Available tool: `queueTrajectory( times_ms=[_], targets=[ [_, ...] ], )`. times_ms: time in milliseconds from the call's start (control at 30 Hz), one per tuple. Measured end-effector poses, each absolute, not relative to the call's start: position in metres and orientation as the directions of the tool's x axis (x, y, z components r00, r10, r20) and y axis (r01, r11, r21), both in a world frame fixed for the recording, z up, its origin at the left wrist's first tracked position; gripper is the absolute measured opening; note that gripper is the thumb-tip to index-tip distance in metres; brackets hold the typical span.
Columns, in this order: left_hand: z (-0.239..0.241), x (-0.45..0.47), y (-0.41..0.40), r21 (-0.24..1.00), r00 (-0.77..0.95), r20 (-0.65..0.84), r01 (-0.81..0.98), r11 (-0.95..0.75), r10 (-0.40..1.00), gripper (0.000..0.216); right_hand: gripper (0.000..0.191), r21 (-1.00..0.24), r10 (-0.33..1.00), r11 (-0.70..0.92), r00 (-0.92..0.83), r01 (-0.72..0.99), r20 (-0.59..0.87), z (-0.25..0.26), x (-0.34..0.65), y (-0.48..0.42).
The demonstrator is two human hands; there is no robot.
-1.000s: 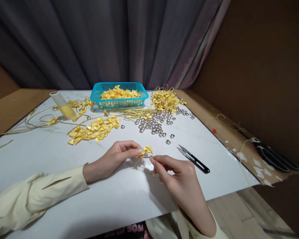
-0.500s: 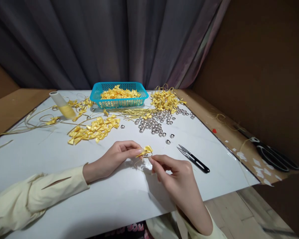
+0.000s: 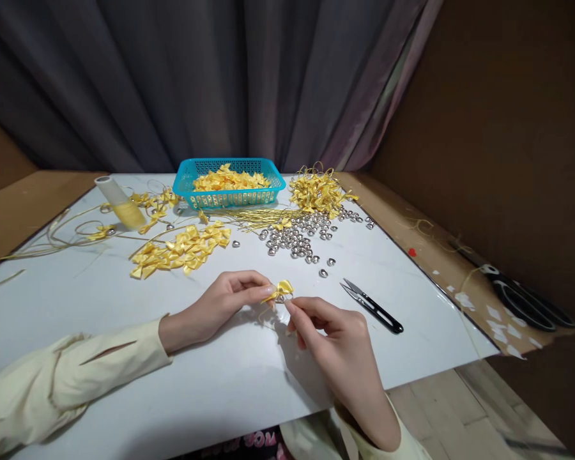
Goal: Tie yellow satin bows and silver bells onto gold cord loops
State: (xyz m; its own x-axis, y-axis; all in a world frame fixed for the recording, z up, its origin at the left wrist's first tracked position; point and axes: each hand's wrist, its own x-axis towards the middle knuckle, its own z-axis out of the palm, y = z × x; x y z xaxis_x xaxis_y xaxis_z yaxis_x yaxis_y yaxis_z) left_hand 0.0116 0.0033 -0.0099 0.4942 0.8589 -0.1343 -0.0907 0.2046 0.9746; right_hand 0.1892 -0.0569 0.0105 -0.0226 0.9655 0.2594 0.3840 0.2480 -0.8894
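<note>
The left hand point(image 3: 227, 299) pinched 1 yellow satin bow point(image 3: 285, 287), fingertips closed; the right hand point(image 3: 340, 335), likewise closed, gripped its thin cord point(image 3: 292, 296) above the desk point(image 3: 211, 396).

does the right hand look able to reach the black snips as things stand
Likely yes: the black snips lie near the right hand, with nothing visible between them, though that hand is busy at the yellow bow.

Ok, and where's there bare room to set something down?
Bare tabletop lies between the snips and right edge, between the loose yellow bows and left sleeve, and from the left hand to the near edge. It's crowded around the blue basket and silver beads.
</note>
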Motion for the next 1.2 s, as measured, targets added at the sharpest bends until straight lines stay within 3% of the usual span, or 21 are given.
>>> queueTrajectory(
  times_ms=[367,667,967,1200],
  targets=[
    [-0.0019,0.0144,0.0027,0.897,0.52,-0.25,-0.194,0.398,0.817,0.014,0.017,-0.896,0.959,0.274,-0.028,0.349,0.282,0.0122,0.1914,-0.0536],
    [-0.0029,0.0146,0.0038,0.915,0.521,-0.228,-0.174,0.363,0.823,0.014,0.02,-0.903,0.967,0.249,-0.039,0.35,0.252,0.0128,0.1898,-0.0538],
    [-0.0078,0.0116,0.0048,0.972,0.477,-0.144,-0.098,0.215,0.867,0.012,0.021,-0.955,0.992,0.123,-0.027,0.269,0.12,0.0147,0.1894,-0.0532],
    [-0.0068,0.0131,0.0048,0.975,0.463,-0.143,-0.085,0.205,0.875,0.012,0.022,-0.972,0.997,0.078,-0.018,0.22,0.076,0.0157,0.1895,-0.0522]
  ],
)
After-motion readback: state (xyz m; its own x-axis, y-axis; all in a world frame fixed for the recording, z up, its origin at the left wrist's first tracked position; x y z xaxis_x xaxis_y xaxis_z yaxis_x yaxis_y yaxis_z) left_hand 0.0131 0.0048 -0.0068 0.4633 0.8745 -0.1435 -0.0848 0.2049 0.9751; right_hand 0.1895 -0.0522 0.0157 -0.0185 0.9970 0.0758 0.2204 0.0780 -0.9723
